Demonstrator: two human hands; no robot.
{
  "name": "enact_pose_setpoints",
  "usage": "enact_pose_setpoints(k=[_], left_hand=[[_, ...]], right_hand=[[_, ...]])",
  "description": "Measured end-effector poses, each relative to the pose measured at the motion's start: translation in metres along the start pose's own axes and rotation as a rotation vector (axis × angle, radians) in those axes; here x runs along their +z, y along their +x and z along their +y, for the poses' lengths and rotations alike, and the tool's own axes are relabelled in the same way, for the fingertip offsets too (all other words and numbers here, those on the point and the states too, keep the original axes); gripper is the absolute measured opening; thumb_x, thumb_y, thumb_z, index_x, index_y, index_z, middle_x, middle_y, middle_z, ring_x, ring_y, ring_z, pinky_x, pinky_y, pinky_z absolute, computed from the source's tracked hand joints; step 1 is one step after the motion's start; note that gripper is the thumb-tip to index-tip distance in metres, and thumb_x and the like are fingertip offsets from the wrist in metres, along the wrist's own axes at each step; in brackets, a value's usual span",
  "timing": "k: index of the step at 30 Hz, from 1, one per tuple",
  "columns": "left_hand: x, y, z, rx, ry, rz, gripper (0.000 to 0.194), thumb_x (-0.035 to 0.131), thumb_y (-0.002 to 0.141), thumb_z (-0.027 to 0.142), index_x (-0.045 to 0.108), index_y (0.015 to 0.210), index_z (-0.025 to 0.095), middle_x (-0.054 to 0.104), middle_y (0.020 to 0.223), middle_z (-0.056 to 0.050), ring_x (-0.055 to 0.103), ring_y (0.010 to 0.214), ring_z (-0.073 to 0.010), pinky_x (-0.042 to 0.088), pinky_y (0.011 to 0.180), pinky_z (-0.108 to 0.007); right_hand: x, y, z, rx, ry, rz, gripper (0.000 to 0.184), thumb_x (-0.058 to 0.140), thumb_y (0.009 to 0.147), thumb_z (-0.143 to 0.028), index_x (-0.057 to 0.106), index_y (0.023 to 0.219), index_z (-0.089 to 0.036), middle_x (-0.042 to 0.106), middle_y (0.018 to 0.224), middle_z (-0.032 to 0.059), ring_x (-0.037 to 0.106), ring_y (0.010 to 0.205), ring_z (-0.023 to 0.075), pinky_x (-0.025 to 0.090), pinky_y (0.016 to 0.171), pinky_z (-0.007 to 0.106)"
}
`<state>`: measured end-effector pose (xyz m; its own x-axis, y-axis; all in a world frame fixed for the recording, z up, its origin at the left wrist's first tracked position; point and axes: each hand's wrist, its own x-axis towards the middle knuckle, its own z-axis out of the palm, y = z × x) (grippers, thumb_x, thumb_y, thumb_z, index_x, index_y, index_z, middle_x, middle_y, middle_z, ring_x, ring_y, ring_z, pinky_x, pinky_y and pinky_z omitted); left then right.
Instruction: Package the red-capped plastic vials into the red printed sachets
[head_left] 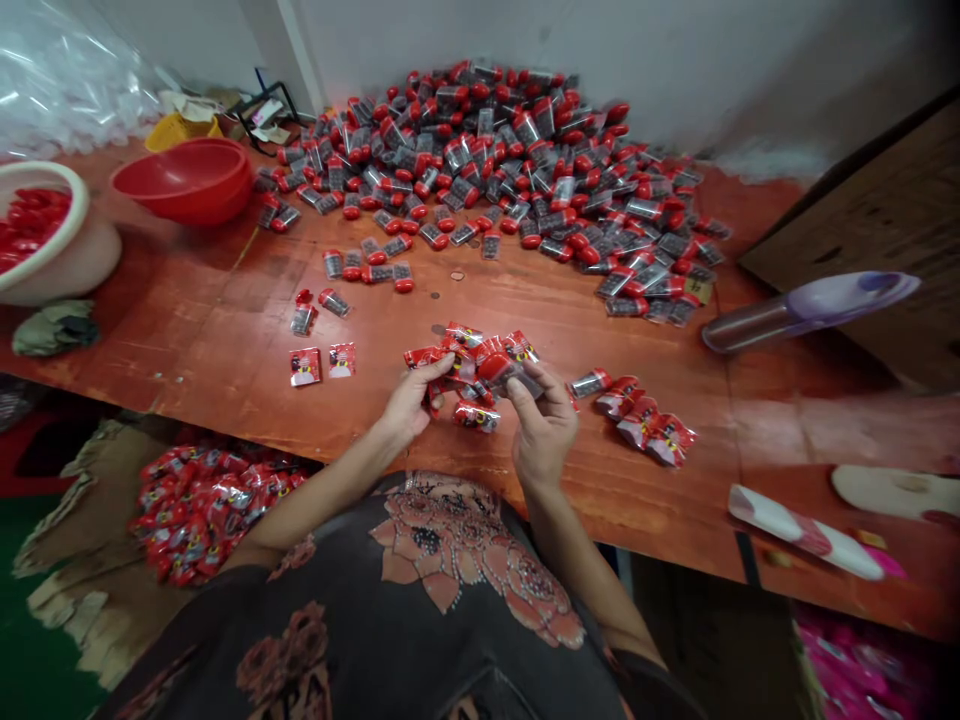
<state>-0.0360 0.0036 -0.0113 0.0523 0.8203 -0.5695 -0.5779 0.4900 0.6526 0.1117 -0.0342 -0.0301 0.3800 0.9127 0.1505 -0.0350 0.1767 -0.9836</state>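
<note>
Head view: two bare hands low over the desk [660, 510], one red-capped container [495, 368] between them, slightly right of centre, above a loose clump of printed red packs [476, 416], overlapped, count unclear; right hand [546, 425] grip clamped on that container, thumb on near side, fingers curled behind, wrist bent up, forearm slanting in from lower right; left hand [411, 405] at the clump's left edge, thumb and fingers stretched toward the packs, forearm slanting in from lower left, can't tell if its grip is clamped on a pack or only touching; left of the hands, two small printed squares [305, 367] side by side, with two loose small containers [334, 302] behind them; right of the hands, one clear tube [589, 383] lying flat and three fanned packs [641, 422] in an overlapping row; at back, one big heap of red-capped containers [480, 150], too many to count; far left, one white tub [97, 250] holding red pieces [34, 220], one red bowl [180, 180], one yellow basket [169, 132]; far right, one purple-topped cylinder [810, 308] beside one cardboard box [862, 230]
</note>
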Motion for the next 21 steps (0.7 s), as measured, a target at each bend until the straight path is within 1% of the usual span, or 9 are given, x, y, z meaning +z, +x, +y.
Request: enact_pose_setpoints(k=[3, 8, 11, 16, 18, 21], left_hand=[[0.000, -0.001, -0.002, -0.011, -0.006, 0.001, 0.015, 0.080, 0.066, 0.027, 0.071, 0.073, 0.017, 0.072, 0.071, -0.004, 0.061, 0.053, -0.0095, 0.016, 0.033, -0.019], [0.000, -0.001, -0.004, -0.004, -0.007, 0.013, 0.013, 0.080, 0.064, 0.025, 0.072, 0.071, 0.017, 0.071, 0.069, -0.003, 0.058, 0.051, -0.0078, 0.017, 0.033, -0.019], [-0.001, 0.000, -0.003, 0.004, -0.006, 0.003, 0.014, 0.081, 0.064, 0.025, 0.072, 0.071, 0.017, 0.070, 0.069, -0.002, 0.057, 0.051, -0.0074, 0.018, 0.033, -0.019], [-0.001, 0.000, 0.000, 0.052, 0.007, 0.020, 0.016, 0.083, 0.061, 0.026, 0.071, 0.069, 0.017, 0.068, 0.067, -0.002, 0.054, 0.048, -0.0064, 0.017, 0.032, -0.019], [0.000, 0.000, 0.001, 0.102, 0.031, 0.018, 0.019, 0.084, 0.060, 0.027, 0.070, 0.067, 0.017, 0.066, 0.065, -0.001, 0.052, 0.047, -0.0057, 0.018, 0.032, -0.019], [0.000, -0.003, 0.001, 0.203, 0.092, 0.019, 0.024, 0.085, 0.060, 0.031, 0.066, 0.063, 0.017, 0.061, 0.059, 0.002, 0.044, 0.041, -0.0037, 0.020, 0.031, -0.019]], right_hand=[[0.000, 0.000, -0.002, -0.052, -0.038, -0.001, 0.026, 0.066, 0.083, -0.025, 0.069, 0.109, -0.030, 0.059, 0.106, 0.0032, 0.061, 0.099, 0.0184, 0.054, 0.088, 0.039], [-0.002, -0.003, -0.007, -0.080, -0.104, -0.049, 0.025, 0.067, 0.083, -0.023, 0.070, 0.107, -0.030, 0.059, 0.102, 0.0019, 0.059, 0.098, 0.0174, 0.052, 0.092, 0.040], [-0.002, -0.005, -0.010, -0.084, -0.159, -0.062, 0.024, 0.067, 0.083, -0.025, 0.071, 0.106, -0.029, 0.059, 0.102, 0.0023, 0.059, 0.098, 0.0175, 0.052, 0.090, 0.039], [-0.004, -0.005, -0.010, -0.002, -0.121, -0.142, 0.022, 0.068, 0.083, -0.026, 0.072, 0.104, -0.029, 0.060, 0.100, 0.0021, 0.060, 0.095, 0.0172, 0.052, 0.089, 0.039], [-0.006, -0.005, -0.008, 0.043, -0.085, -0.172, 0.023, 0.069, 0.082, -0.026, 0.072, 0.104, -0.030, 0.061, 0.100, 0.0018, 0.060, 0.095, 0.0174, 0.051, 0.090, 0.040], [-0.009, -0.004, -0.002, 0.106, -0.066, -0.224, 0.024, 0.071, 0.080, -0.027, 0.073, 0.104, -0.030, 0.063, 0.101, 0.0018, 0.060, 0.097, 0.0184, 0.051, 0.092, 0.042]])
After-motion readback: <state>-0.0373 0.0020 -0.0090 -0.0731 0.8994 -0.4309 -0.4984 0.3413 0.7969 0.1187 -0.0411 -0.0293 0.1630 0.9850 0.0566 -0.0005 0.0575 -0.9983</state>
